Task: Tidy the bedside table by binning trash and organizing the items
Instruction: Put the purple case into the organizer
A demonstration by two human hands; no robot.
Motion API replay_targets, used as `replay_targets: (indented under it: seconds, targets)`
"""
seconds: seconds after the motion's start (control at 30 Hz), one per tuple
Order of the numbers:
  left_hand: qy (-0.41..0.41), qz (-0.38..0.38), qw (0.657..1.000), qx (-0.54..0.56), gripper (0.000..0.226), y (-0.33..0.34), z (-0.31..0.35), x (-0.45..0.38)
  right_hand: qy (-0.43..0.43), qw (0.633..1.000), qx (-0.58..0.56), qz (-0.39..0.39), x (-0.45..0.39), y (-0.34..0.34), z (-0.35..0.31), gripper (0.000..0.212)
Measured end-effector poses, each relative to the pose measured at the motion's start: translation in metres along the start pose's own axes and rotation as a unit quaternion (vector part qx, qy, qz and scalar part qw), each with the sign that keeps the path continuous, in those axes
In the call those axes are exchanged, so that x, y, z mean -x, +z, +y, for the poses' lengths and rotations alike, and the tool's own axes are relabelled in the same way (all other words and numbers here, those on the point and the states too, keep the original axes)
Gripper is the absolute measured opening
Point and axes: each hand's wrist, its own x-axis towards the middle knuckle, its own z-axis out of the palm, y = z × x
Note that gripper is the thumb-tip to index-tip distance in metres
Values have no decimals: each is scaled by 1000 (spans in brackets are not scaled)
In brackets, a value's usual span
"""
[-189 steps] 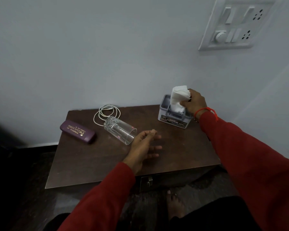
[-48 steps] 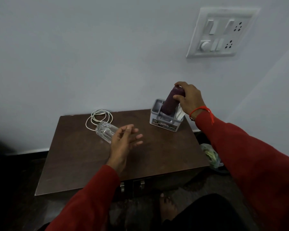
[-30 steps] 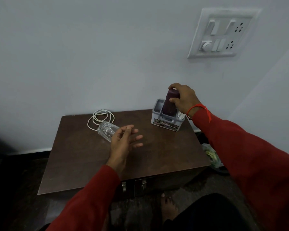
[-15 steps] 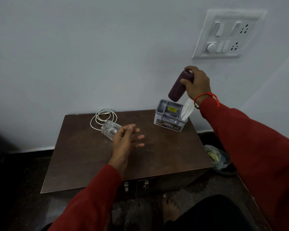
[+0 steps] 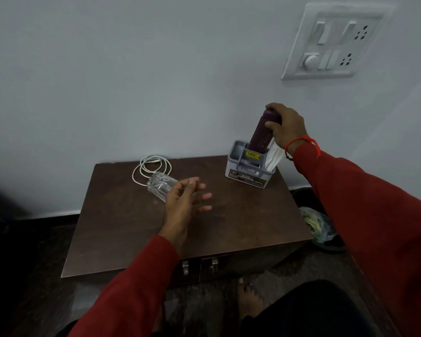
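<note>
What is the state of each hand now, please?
Left hand: open, holding nothing, above the table.
Right hand: closed around the maroon spectacle case, its lower end in the grey organizer.

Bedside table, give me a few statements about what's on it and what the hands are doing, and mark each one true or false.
1. The right hand grips the maroon case, its lower end in the grey organizer. True.
2. The glass stands upright. False: it lies on its side.
3. The left hand holds the glass. False: it is open, holding nothing.
4. A coiled white cable lies behind the glass. True.
</note>
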Motion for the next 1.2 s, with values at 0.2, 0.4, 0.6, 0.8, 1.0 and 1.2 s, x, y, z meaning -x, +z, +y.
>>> replay_targets:
  seconds: [0.2, 0.4, 0.6, 0.8, 1.0, 1.2]
  targets:
    - [-3, -1, 1000, -2, 13, 0, 0, 1, 13, 997, -49, 59, 0, -4, 2, 43]
    - [-5, 0, 1000, -1, 13, 0, 0, 1, -14, 999, -31, 20, 6, 1, 2, 43]
    - [2, -1, 1000, 2, 15, 0, 3, 2, -48, 998, -3, -49, 21, 16, 8, 45]
    - [0, -2, 1000, 0, 12, 0, 3, 2, -63, 997, -8, -48, 28, 19, 13, 44]
    - [1, -2, 1000, 1, 12, 1, 1, 3, -55, 996, -9, -75, 25, 13, 11, 43]
    - [-2, -2, 1000, -1, 12, 0, 0, 2, -48, 995, -9, -91, 23, 14, 6, 43]
